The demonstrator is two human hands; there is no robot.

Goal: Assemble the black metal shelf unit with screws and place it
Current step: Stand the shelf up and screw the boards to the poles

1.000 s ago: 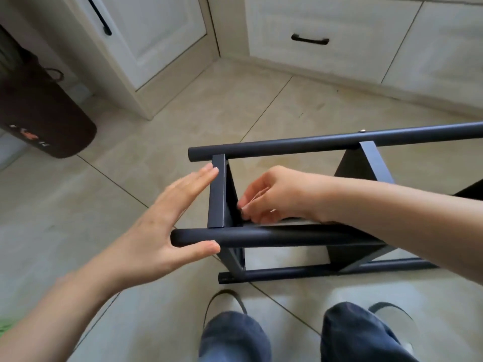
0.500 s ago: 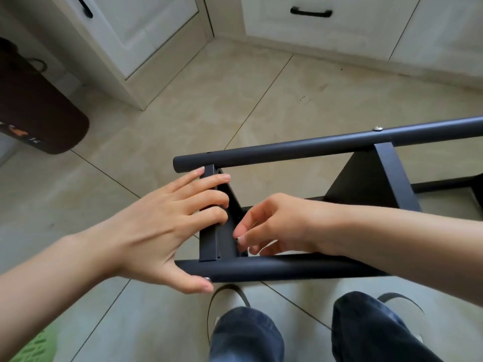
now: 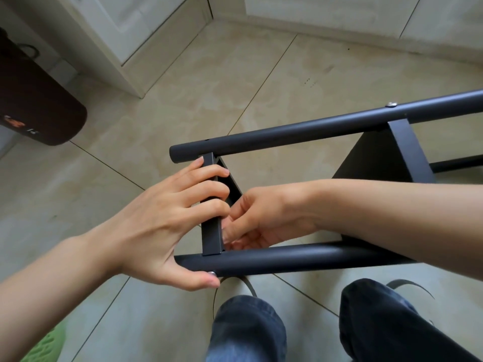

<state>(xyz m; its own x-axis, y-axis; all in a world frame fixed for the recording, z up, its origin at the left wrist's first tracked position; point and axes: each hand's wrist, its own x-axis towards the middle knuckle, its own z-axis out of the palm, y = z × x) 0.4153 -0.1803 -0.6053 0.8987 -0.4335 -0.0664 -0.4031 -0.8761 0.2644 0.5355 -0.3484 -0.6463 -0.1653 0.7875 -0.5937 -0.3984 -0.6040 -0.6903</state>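
Down at the bottom, two knees in dark jeans (image 3: 248, 327) hung over the beige tiled floor (image 3: 183, 100). Just above them lay the black metal shelf unit (image 3: 300, 254) on its side, near tube toward the person. The left hand (image 3: 159, 226) gripped the flat crossbar (image 3: 211, 231), fingers curled over it, thumb under the near tube beside a silver screw (image 3: 211, 273). The right hand (image 3: 258, 218) reached inside the frame behind that crossbar, fingers bent; what they held could not be told. Farther off, a second screw (image 3: 391, 104) sat on the far tube, then white cabinets (image 3: 146, 30) and a dark brown object (image 3: 34, 100).
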